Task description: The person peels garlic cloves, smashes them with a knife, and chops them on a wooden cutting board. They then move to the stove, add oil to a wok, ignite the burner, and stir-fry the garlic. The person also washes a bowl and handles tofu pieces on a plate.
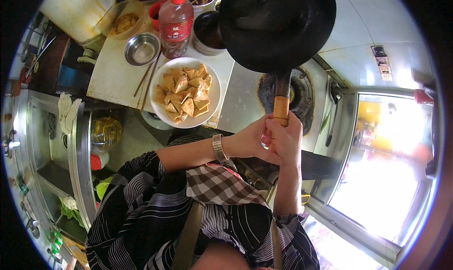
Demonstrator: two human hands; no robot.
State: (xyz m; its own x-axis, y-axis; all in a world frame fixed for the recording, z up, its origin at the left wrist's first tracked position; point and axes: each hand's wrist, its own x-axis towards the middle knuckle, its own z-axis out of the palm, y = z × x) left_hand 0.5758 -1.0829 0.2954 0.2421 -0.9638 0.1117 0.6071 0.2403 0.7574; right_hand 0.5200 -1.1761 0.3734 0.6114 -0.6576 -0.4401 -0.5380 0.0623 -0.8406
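Note:
Both my hands grip the wooden handle (281,111) of a black wok (277,26). My right hand (287,141) wraps it from the right; my left hand (252,139), below a metal band on the wrist, closes over it from the left. The wok is lifted off the gas burner (297,96) and tilted, near the back of the stove. No food shows on its dark surface. To its left, a white plate (216,107) of fried tofu pieces (184,91) stands at the counter's front edge.
Chopsticks (145,82), a steel bowl (142,50), a red-capped plastic bottle (176,26) and a dark pot (209,33) crowd the counter (109,75). A ladle (334,93) lies right of the burner, near a bright window (382,171). A steel sink (79,156) is at left.

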